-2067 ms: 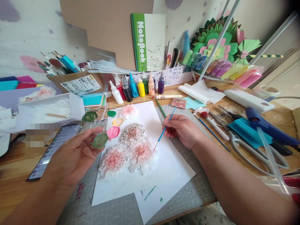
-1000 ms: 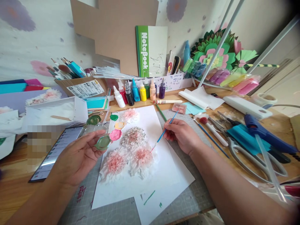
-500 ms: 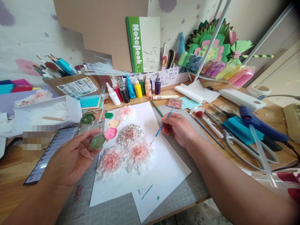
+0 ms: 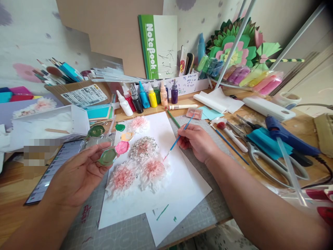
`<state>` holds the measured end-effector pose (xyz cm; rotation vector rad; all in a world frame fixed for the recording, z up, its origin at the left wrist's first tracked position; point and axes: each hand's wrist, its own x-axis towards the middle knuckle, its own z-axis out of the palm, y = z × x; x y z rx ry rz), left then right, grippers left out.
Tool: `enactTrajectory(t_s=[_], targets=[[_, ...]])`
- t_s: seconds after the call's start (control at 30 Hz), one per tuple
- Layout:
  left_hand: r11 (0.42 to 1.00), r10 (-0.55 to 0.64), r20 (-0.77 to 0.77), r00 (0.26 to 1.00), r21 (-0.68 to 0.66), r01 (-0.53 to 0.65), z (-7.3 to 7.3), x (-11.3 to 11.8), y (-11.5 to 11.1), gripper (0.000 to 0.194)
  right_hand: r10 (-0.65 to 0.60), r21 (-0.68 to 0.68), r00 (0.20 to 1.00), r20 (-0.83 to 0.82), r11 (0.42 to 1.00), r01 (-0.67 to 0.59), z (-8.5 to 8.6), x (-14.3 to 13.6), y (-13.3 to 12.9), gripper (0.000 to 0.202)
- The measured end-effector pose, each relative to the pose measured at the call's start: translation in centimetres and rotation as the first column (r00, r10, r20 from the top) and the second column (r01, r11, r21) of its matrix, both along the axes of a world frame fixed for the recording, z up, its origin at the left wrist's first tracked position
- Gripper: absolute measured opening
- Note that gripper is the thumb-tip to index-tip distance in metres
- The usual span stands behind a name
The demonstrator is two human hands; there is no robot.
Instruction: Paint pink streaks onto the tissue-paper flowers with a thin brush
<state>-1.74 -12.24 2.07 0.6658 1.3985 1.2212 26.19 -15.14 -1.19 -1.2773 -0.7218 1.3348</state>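
My right hand [image 4: 196, 142] pinches a thin blue paintbrush [image 4: 173, 145], its pink-tinted tip at the upper right edge of a pink and white paper flower [image 4: 153, 171]. Closed round the near rim of a clear paint palette [image 4: 121, 147], my left hand [image 4: 80, 173] keeps it tilted above the left side of the paper. Green, pink and pale orange paint fill several of its wells. A second pink and white flower [image 4: 122, 177] lies to the left, a dark-speckled flower [image 4: 144, 147] behind, and a smaller pink flower [image 4: 138, 123] farther back, all on white paper [image 4: 187, 184].
Several paint bottles [image 4: 144, 98] stand behind the paper. A phone [image 4: 49, 178] lies at left near a white box [image 4: 75, 121]. Scissors [image 4: 262, 163], a blue glue gun [image 4: 291, 139] and another brush [image 4: 231, 146] lie at right on the table. A grey cutting mat [image 4: 125, 232] lies underneath.
The brush tip has moved slightly left, onto the edge of the front right flower. My right hand shifted a little left with it. My left hand still holds the palette.
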Motion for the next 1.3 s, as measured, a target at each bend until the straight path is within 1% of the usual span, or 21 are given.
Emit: enactTrajectory(t_s=[0.2, 0.33, 0.47, 0.53, 0.63, 0.77, 0.97, 1.07, 1.13, 1.2, 1.23, 1.3], targets=[[1.000, 0.027, 0.011, 1.000, -0.002, -0.027, 0.1, 0.0, -0.1, 0.036, -0.019, -0.001, 1.000, -0.007, 1.000, 0.019, 0.0, 0.0, 0.0, 0.015], [1.000, -0.005, 0.011, 1.000, 0.018, 0.004, -0.2, -0.2, 0.0, 0.034, -0.046, 0.008, 0.999, -0.015, 0.999, 0.046, 0.0, 0.1, -0.1, 0.017], [0.998, -0.013, 0.041, 0.999, 0.057, 0.010, -0.2, 0.0, -0.1, 0.029, -0.010, 0.005, 1.000, 0.004, 1.000, 0.010, 0.1, 0.2, -0.4, 0.017], [0.997, -0.042, 0.046, 0.998, 0.070, 0.039, -0.2, 0.1, -0.2, 0.023, 0.006, 0.002, 1.000, 0.025, 1.000, -0.006, 0.0, 0.2, -0.5, 0.017], [0.998, -0.032, 0.078, 0.996, 0.065, 0.027, -0.2, 0.2, -0.4, 0.015, 0.026, 0.007, 0.998, 0.059, 1.000, -0.026, -0.1, 0.3, -0.7, 0.017], [0.998, -0.008, 0.108, 0.994, 0.068, 0.000, -0.3, 0.0, -0.4, 0.012, 0.062, 0.014, 0.995, 0.077, 0.998, -0.064, -0.1, 0.4, -0.9, 0.015], [0.997, -0.024, 0.104, 0.994, 0.073, 0.016, -0.5, -0.1, -0.3, 0.012, 0.068, 0.032, 0.995, 0.071, 0.997, -0.070, -0.1, 0.3, -0.9, 0.015], [0.997, -0.026, 0.097, 0.995, 0.073, 0.019, -0.5, -0.1, -0.3, 0.012, 0.041, 0.052, 0.996, 0.080, 0.998, -0.045, 0.1, 0.2, -0.9, 0.015], [0.997, -0.023, 0.098, 0.995, 0.075, 0.015, -0.5, -0.1, -0.3, 0.011, 0.000, 0.079, 0.996, 0.092, 0.997, -0.008, 0.3, 0.0, -1.4, 0.015], [0.997, -0.021, 0.098, 0.995, 0.071, 0.014, -0.5, -0.1, -0.3, 0.011, -0.062, 0.125, 0.991, 0.118, 0.991, 0.047, 0.4, -0.3, -2.5, 0.016], [0.998, -0.022, 0.095, 0.995, 0.068, 0.015, -0.5, -0.1, -0.3, 0.011, -0.116, 0.175, 0.981, 0.155, 0.981, 0.089, 0.4, -0.5, -3.3, 0.016], [0.998, -0.029, 0.087, 0.996, 0.063, 0.023, -0.6, -0.1, -0.3, 0.013, -0.191, 0.270, 0.959, 0.208, 0.954, 0.131, 0.1, -0.7, -5.0, 0.017]])
